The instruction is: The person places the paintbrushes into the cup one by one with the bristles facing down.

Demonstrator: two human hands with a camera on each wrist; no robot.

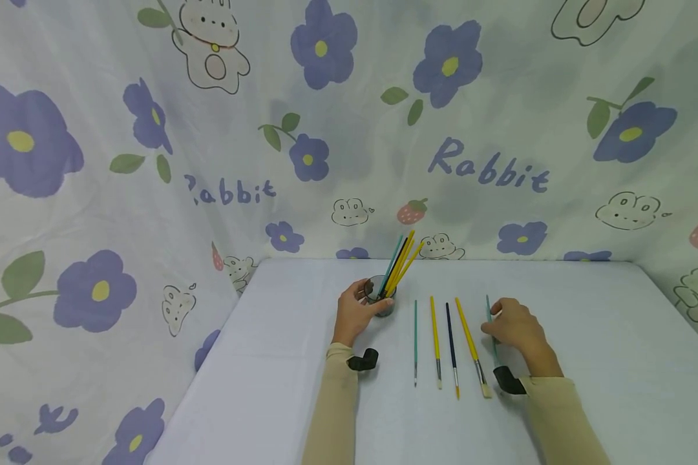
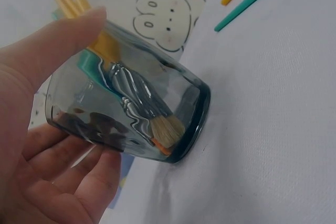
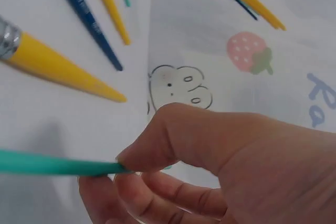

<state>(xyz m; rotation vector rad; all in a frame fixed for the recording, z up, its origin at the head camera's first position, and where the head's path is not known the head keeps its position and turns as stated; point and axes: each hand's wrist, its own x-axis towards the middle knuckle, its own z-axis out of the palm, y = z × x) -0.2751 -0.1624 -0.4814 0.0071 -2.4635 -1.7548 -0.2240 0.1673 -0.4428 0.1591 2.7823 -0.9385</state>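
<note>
My left hand (image 1: 353,315) grips a clear greyish glass (image 2: 198,106), thumb on one side and fingers round the other. Several paintbrushes (image 1: 406,261) lean in the glass, bristles down, their yellow, teal and dark handles sticking out above the rim. On the right, my right hand (image 1: 518,328) pinches a teal paintbrush (image 3: 58,162) between thumb and fingertips near its handle end. The brush's lower part is hidden behind the black wrist piece in the head view. Left of that hand lie a thin teal brush (image 1: 415,342), a yellow brush (image 1: 434,329), a dark blue brush (image 1: 450,336) and a wider yellow brush (image 1: 468,329).
The four-sided white table (image 1: 279,361) ends at the back against a hanging cloth (image 1: 372,142) printed with purple flowers and rabbits. The brushes on the table lie roughly side by side, handles away from me. Black wrist pieces (image 1: 364,360) sit at both cuffs.
</note>
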